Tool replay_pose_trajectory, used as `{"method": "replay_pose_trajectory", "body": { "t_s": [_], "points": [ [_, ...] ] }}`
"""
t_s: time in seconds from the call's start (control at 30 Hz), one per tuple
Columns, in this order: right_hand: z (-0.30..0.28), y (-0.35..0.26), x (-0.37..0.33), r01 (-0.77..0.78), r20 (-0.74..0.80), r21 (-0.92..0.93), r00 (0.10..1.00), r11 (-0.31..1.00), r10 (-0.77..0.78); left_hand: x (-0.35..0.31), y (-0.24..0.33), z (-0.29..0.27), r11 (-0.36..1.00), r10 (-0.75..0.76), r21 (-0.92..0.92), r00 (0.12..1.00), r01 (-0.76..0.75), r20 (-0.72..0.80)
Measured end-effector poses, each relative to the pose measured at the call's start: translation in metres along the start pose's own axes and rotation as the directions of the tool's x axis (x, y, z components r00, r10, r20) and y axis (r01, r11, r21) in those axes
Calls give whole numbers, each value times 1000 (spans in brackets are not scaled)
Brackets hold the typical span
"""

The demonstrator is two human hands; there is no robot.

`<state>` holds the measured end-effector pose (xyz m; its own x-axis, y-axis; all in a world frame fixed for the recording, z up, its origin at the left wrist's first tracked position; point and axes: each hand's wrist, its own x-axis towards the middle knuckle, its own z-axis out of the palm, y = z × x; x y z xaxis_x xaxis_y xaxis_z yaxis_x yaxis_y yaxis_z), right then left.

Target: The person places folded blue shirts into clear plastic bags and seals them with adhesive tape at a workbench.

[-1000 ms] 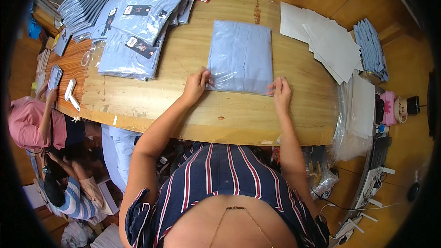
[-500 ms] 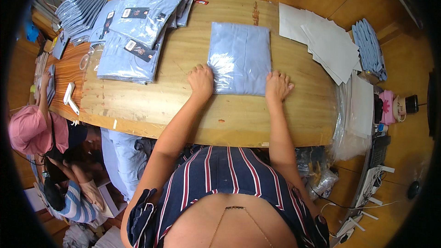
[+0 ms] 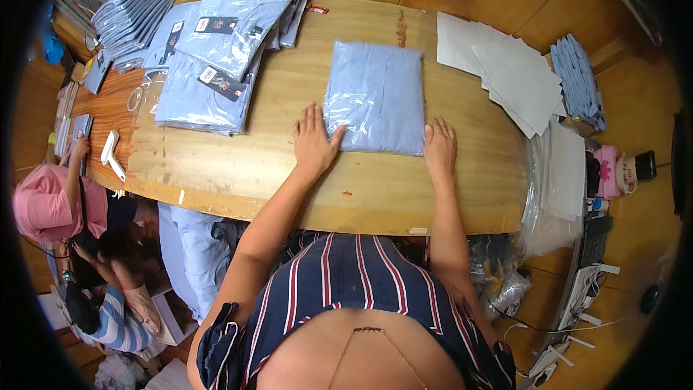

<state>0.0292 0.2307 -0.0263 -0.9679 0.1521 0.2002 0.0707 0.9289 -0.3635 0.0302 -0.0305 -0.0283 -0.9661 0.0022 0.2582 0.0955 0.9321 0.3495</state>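
Note:
A folded light blue garment in a clear plastic bag (image 3: 374, 97) lies flat on the wooden table (image 3: 368, 191) in front of me. At its lower left corner is my left hand (image 3: 315, 146), palm down with fingers stretched out, the thumb reaching the bag's edge. My right hand (image 3: 440, 148) rests flat beside the lower right edge, fingers extended. Neither hand grips anything. Left of the bag, a heap of similar bagged garments (image 3: 206, 105) with dark tags overlaps on the table.
White sheets (image 3: 509, 76) fan out at the far right, beside folded blue garments (image 3: 577, 79). Clear plastic bags (image 3: 541, 224) hang over the right edge. A white handheld tool (image 3: 110, 153) and a tall garment stack (image 3: 133, 18) are at left. A person in a pink top (image 3: 54, 202) works there.
Both hands have gone from curled fingers at the bag's sides to flat, stretched-out fingers. The bag's plastic looks smoother. At left, the other person's hand has shifted.

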Motion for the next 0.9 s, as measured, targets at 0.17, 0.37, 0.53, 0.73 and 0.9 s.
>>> {"method": "replay_pose_trajectory", "body": {
  "t_s": [0.17,0.37,0.53,0.73,0.9],
  "points": [
    [-22,-23,-45,-101,165,379,985,920,41,-30,22,-41,972,-46,-225,991,74,124],
    [-18,-38,-35,72,-146,401,989,913,-14,-5,4,-17,888,100,-424,976,-176,-194],
    [-95,-43,-9,334,-470,354,871,873,-143,27,26,-83,868,109,-325,782,-376,-614],
    [-139,-59,15,186,-362,721,922,668,134,50,49,-127,828,150,-314,723,-465,-675],
    [-75,-37,18,-153,-68,291,981,944,181,40,40,-65,1000,-22,15,994,24,-107]
  ]
}}
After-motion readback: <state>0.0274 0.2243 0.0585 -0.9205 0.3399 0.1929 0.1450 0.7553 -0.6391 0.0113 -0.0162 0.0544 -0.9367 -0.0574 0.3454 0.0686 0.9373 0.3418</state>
